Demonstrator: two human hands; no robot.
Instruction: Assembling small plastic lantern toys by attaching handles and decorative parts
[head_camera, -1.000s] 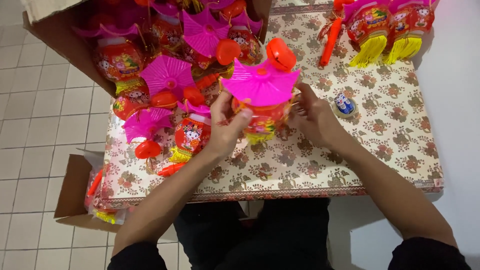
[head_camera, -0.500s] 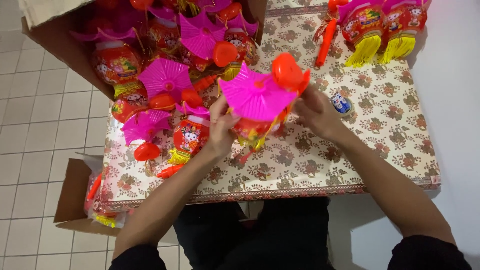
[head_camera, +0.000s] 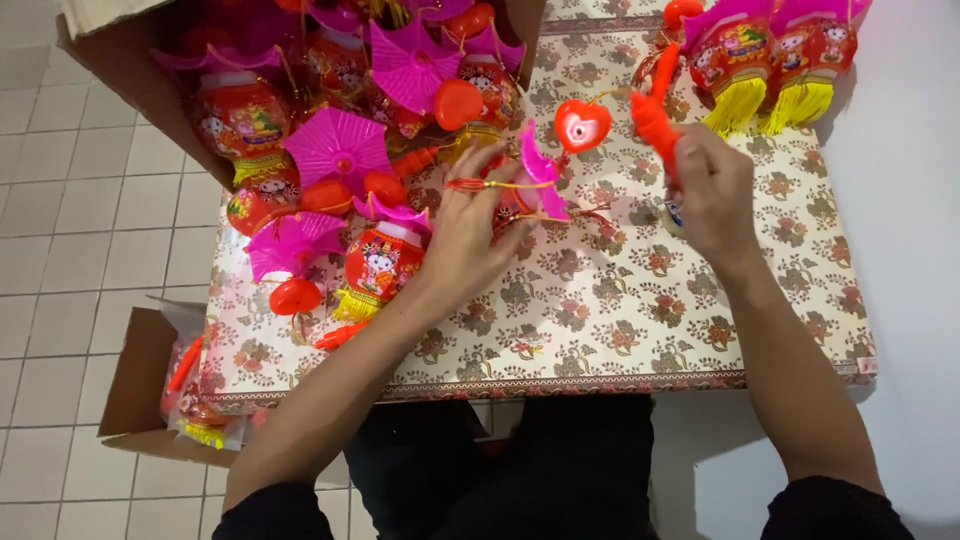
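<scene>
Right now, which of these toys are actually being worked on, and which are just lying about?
In hand:
- left hand holds a lantern with a pink top
- right hand grips its red handle
- a lit red heart hangs between them

Lying about:
- two tasselled lanterns
- lantern pile
- floor box
- patterned table

Both forearms are bare, with dark sleeves pushed up near the elbows, above dark trousers.

Bright, even overhead light; soft shadows under table (head_camera: 600, 330); slight motion blur on hands; colours oversaturated.
</scene>
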